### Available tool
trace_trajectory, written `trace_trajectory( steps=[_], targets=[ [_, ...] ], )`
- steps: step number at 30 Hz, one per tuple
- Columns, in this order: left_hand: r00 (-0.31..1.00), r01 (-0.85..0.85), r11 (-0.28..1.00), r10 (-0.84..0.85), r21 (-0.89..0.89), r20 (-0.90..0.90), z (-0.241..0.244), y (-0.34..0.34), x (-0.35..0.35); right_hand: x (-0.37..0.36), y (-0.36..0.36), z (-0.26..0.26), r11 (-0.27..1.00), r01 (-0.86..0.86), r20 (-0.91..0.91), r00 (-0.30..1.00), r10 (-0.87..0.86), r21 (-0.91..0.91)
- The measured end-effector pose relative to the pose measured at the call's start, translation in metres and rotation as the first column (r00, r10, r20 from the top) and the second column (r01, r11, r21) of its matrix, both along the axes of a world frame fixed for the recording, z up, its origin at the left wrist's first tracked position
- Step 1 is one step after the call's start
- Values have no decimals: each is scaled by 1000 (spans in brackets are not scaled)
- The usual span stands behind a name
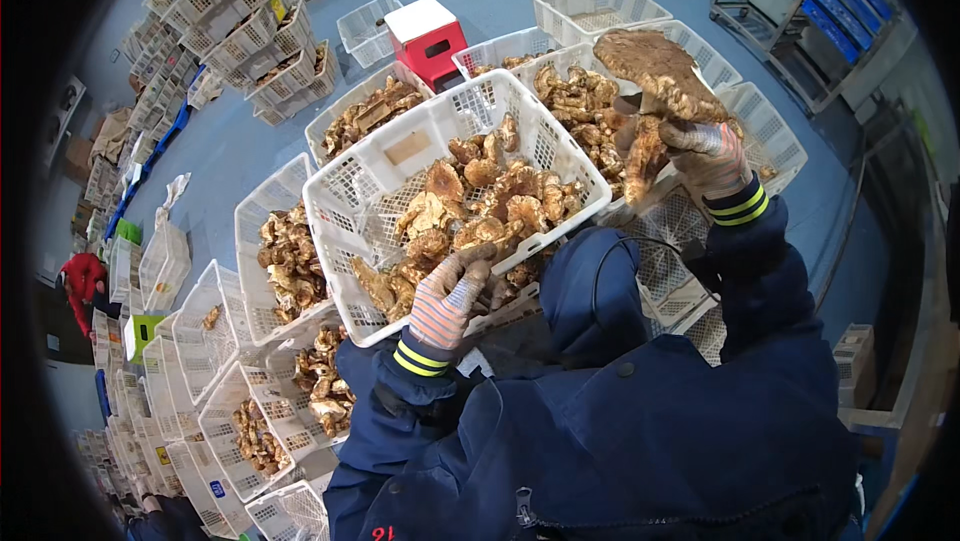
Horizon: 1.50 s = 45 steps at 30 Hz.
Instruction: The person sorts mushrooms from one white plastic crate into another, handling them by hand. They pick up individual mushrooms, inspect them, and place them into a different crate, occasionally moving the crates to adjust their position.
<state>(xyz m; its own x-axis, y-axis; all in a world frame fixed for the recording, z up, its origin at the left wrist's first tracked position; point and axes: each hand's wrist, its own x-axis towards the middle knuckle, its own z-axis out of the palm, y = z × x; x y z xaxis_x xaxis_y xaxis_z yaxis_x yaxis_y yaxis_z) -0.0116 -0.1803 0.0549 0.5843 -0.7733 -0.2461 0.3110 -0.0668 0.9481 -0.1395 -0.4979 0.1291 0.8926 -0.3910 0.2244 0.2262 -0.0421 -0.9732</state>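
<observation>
A white perforated plastic crate (360, 166) with many brown mushrooms (484, 199) in it sits tilted before me. My left hand (454, 293), in a striped knit glove, is at the crate's near rim with its fingers bent; whether it grips the rim or a mushroom I cannot tell. Raised at the right, my right hand (701, 154), gloved alike, holds a large broad-capped mushroom (656, 75) by its thick stem, cap upward. Beneath it stands another crate of mushrooms (577, 98).
More white crates, several with mushrooms, surround me, such as one at the left (251, 263). A red stool with a white top (424, 30) stands beyond. Stacked crates (247, 30) rise at upper left, a metal rack (795, 23) at upper right. A person in red (82, 286) is far left.
</observation>
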Motion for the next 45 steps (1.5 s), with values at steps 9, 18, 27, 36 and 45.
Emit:
trace_trajectory(
  steps=[9, 18, 27, 36, 45],
  targets=[
    [1000, 10, 1000, -10, 0, 22, -8, 1, 0, -35, -28, 106, 686, -46, -227, 958, -176, -726],
    [932, 65, 998, -50, -28, 359, -11, 6, -2, 42, 85, -27, 860, -68, -21, 998, 66, -505],
    [945, -261, 959, 277, -110, 172, -33, 62, 17, 131, 209, -69, 717, -271, -211, 962, 174, -642],
    [601, -799, 573, 769, 182, 218, -117, 263, 112, 204, 128, -78, 244, -600, -628, 776, -53, -762],
    [225, -876, 135, 963, 463, 145, -366, 368, 99, 275, 240, -124, -183, -905, -923, 374, 88, -384]
  ],
)
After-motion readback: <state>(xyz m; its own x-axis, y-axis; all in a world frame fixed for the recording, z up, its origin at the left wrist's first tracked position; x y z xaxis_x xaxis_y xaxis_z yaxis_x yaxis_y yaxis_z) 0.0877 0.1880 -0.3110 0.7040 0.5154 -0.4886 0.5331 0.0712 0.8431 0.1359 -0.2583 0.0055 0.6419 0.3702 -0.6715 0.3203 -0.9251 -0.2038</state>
